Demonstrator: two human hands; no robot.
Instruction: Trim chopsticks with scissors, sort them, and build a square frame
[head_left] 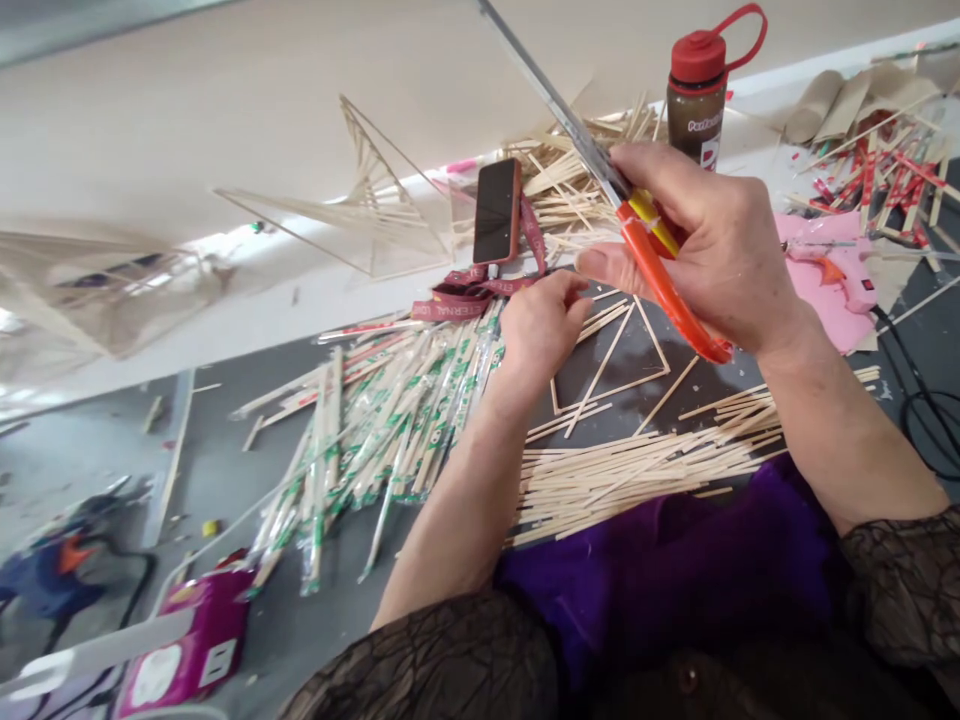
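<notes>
My right hand [720,235] is raised over the table and grips scissors [574,125] with orange and yellow handles. Their long blades are together and point up and left. Below and to the left, my left hand [544,325] has its fingers curled together; what they hold, if anything, is hidden. It is beside paper-wrapped chopsticks [420,410] with green print. A frame of thin sticks [615,388] lies flat just right of my left hand. Nearer to me is a spread of bare wooden sticks [637,480].
A phone [496,212] and a maroon lanyard [457,300] lie beyond my left hand. Behind my right hand stands a red-capped bottle [696,105]. A pink glue gun [832,270] with a black cord is at right. Stick structures [375,220] stand at left, near a blue glue gun [56,575].
</notes>
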